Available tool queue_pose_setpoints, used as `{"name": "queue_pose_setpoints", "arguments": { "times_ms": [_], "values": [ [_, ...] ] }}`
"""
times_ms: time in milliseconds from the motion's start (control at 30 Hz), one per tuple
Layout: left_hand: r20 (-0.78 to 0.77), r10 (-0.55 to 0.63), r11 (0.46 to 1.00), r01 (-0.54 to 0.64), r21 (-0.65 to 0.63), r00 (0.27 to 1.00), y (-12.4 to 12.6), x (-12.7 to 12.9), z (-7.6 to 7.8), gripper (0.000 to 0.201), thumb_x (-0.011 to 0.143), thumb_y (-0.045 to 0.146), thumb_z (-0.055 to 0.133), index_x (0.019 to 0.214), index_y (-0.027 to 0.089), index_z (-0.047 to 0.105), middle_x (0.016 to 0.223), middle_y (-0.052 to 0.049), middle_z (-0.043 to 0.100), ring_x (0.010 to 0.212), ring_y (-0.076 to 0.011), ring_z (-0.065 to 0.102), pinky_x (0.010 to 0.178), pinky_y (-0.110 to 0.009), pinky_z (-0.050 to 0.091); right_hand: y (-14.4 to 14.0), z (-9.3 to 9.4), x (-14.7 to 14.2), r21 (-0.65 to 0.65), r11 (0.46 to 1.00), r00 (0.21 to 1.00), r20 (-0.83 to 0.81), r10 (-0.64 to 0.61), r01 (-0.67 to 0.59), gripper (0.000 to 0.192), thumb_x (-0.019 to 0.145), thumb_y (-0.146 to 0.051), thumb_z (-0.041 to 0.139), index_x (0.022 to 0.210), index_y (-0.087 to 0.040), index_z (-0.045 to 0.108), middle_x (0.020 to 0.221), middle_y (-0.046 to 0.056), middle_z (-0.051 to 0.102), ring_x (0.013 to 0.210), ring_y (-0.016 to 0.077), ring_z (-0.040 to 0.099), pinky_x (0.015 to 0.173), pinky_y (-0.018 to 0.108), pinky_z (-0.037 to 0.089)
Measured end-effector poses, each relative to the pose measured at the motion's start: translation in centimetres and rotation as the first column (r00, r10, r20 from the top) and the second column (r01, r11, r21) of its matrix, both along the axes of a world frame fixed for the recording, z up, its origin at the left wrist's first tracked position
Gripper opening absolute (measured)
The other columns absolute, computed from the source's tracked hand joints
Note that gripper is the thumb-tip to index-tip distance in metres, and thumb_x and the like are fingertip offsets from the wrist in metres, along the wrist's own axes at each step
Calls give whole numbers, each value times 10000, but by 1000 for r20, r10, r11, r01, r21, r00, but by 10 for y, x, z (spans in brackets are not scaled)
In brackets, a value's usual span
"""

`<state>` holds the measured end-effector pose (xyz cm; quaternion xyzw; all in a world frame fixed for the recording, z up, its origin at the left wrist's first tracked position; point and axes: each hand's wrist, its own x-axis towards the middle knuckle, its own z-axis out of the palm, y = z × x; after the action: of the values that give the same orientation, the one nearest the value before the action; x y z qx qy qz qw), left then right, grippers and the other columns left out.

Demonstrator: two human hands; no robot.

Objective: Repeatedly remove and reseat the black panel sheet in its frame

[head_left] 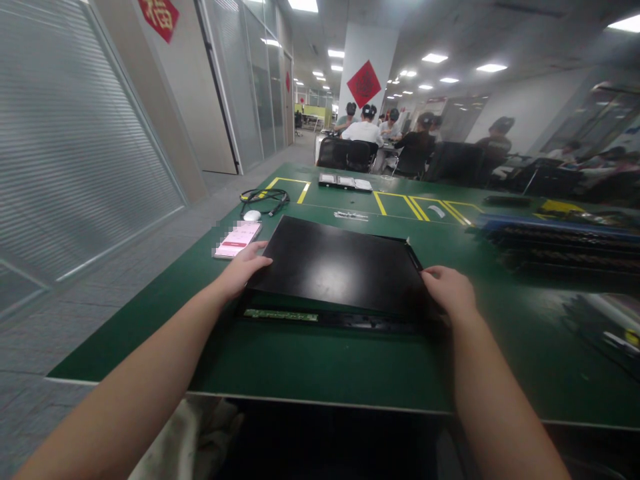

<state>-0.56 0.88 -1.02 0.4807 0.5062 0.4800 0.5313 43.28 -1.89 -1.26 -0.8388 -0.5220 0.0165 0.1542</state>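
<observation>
Over the green table (345, 363), I am gripping a glossy, rectangular black panel (340, 263), left hand (246, 268) and right hand (453, 290) pinching opposite sides; green surface is stretching toward the table's near edge.

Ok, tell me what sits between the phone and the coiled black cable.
In the head view, a white, rounded object, apparently a computer mouse, lies on the green table between the phone and the coiled black cable.

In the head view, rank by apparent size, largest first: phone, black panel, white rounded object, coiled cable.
1. Black panel
2. Phone and coiled cable: they look too alike to rank
3. White rounded object
</observation>
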Motion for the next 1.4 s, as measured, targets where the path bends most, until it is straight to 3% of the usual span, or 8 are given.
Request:
{"name": "queue_pose_setpoints", "arguments": {
  "times_ms": [400, 633, 1100, 1200, 1333, 1400],
  "values": [
    [9, 9, 1000, -9, -8, 1000, -1, 1, 2, 625, 642, 233, 775, 1247, 169, 632, 824, -30, 783, 683, -237, 751, 613, -321, 577, 5, -12, 11, 127, 992, 996, -94, -8, 20, 419, 914, -430, 471, 1084, -226, 795, 863, 96, 772, 848, 256, 703, 742, 321, 495],
    [13, 8, 1000, -8, -19, 1000, -2, 2, 3, 605, 638, 233, 762, 1225, 177, 627, 787, -17, 773, 688, -248, 753, 627, -334, 583, 4, -7, 9, 88, 996, 988, -157, -12, 26, 496, 962, -467, 378, 1073, -201, 782, 869, 98, 775, 900, 282, 697, 699, 325, 448],
    [-48, 55, 998, -55, -4, 997, -3, 1, 7, 574, 628, 223, 779, 1195, 196, 693, 775, -20, 781, 672, -253, 742, 693, -370, 617, 3, -6, 8, 100, 995, 989, -148, -11, 26, 457, 951, -452, 401, 1017, -211, 783, 856, 90, 775, 887, 280, 698, 676, 327, 431],
    [-93, 75, 997, -73, 29, 993, -1, -1, 6, 520, 636, 257, 801, 1151, 213, 740, 850, -43, 800, 799, -296, 762, 766, -405, 624, 2, -6, 7, 95, 995, 988, -155, -15, 30, 468, 951, -455, 394, 1033, -208, 783, 863, 87, 776, 901, 283, 697, 676, 328, 423],
    [-148, 208, 969, -183, 165, 967, 5, -3, 2, 298, 687, 366, 818, 953, 233, 804, 1043, -86, 809, 1146, -360, 696, 950, -421, 581, 2, -6, 8, 92, 995, 989, -145, -16, 29, 467, 946, -452, 404, 1045, -202, 786, 862, 86, 778, 906, 290, 699, 670, 331, 418],
    [-157, 224, 963, -194, 187, 962, 8, -4, 0, 265, 693, 385, 820, 908, 231, 814, 1042, -93, 809, 1190, -374, 667, 992, -436, 559, 3, -7, 8, 95, 995, 991, -136, -15, 28, 455, 939, -443, 418, 1041, -199, 788, 860, 88, 778, 904, 290, 701, 672, 329, 421]
  ]
}}
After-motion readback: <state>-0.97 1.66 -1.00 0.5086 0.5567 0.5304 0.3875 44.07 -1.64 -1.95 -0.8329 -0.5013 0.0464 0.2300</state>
